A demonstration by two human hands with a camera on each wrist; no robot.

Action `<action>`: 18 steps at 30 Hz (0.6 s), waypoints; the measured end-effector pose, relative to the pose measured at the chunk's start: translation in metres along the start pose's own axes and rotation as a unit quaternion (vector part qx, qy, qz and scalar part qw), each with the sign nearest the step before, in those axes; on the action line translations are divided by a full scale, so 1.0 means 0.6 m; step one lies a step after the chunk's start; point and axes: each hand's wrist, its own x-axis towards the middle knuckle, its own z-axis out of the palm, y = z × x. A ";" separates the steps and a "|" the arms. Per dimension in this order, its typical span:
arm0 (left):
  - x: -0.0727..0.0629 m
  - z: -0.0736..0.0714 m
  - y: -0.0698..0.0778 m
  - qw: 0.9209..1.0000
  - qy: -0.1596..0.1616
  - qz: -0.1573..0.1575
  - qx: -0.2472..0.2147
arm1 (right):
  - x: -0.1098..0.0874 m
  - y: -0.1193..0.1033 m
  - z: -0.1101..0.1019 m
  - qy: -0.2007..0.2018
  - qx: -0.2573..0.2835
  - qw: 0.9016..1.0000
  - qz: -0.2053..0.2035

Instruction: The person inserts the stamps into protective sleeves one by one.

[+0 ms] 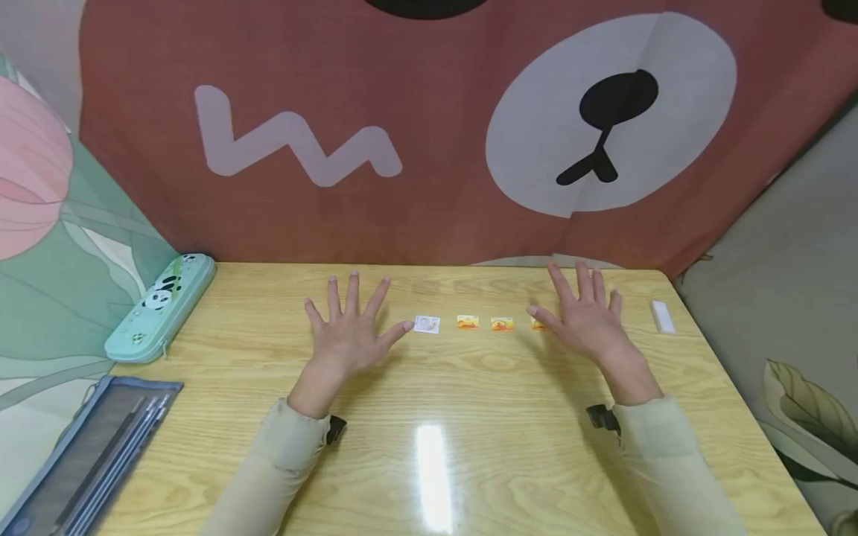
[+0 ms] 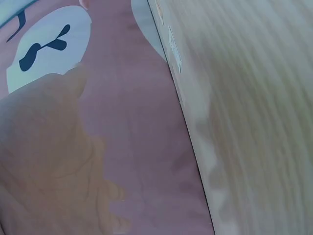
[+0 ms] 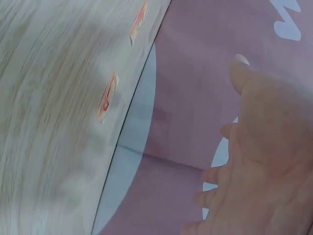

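Both hands hover over the wooden table with fingers spread wide and palms down, holding nothing. In the head view the left hand (image 1: 346, 339) is left of centre, its thumb tip beside a small white-and-grey printed card (image 1: 427, 324). To the right of that card lie small orange-and-yellow cards, one (image 1: 468, 321) near the middle and another (image 1: 502, 324) beside it. A third orange card (image 1: 538, 324) is partly hidden behind the thumb of the right hand (image 1: 590, 316). In the right wrist view, an orange card (image 3: 108, 97) lies flat near the table's far edge.
A white block (image 1: 663, 317) lies near the table's right edge. At the left are a mint panda pencil case (image 1: 161, 309) and a blue-edged mesh pouch (image 1: 100, 447) with long thin items inside. A brown cloth (image 1: 429, 223) with a printed face hangs behind the table (image 1: 509, 447).
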 end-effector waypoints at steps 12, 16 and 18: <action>0.016 -0.016 -0.020 0.997 0.002 0.022 -0.078 | 0.014 -0.014 0.013 0.045 0.122 0.988 -0.086; 0.027 -0.021 -0.034 0.991 0.013 0.055 -0.122 | 0.018 -0.020 0.019 0.048 0.159 0.981 -0.100; 0.033 -0.022 -0.041 0.987 0.012 0.071 -0.142 | 0.019 -0.023 0.024 0.047 0.173 0.977 -0.111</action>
